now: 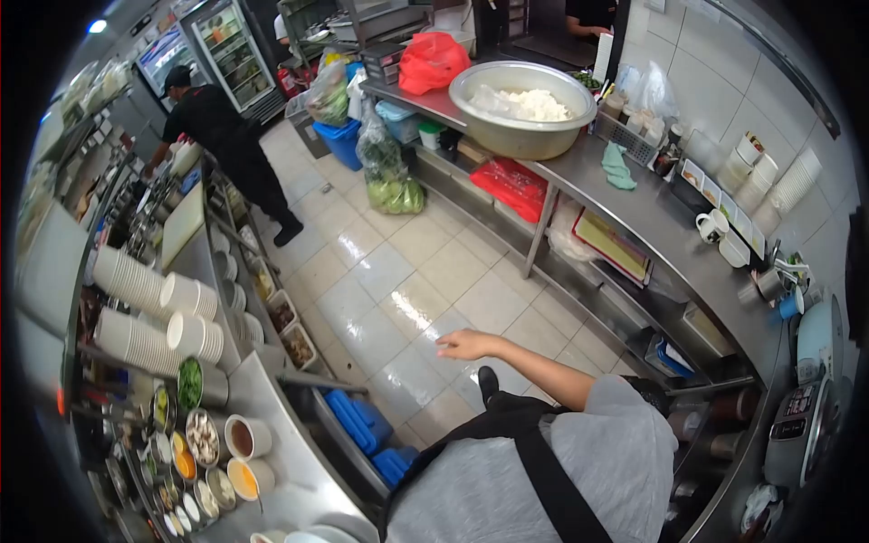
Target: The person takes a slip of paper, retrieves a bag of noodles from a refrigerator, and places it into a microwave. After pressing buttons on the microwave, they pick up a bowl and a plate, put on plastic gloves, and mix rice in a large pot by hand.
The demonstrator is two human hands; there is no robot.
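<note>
My right hand (463,344) reaches out over the tiled floor (421,299) in the lower middle of the view. Its fingers are loosely stretched, and nothing shows in them. It touches no surface; the floor and my dark shoe (489,385) lie below it. My left hand is out of view.
A steel counter (665,226) on the right bears a large metal bowl (523,109) of white food. Stacked white bowls (136,339) and ingredient containers (201,434) stand at left. A person in black (217,136) works at the back left. Bagged greens (389,167) sit on the floor.
</note>
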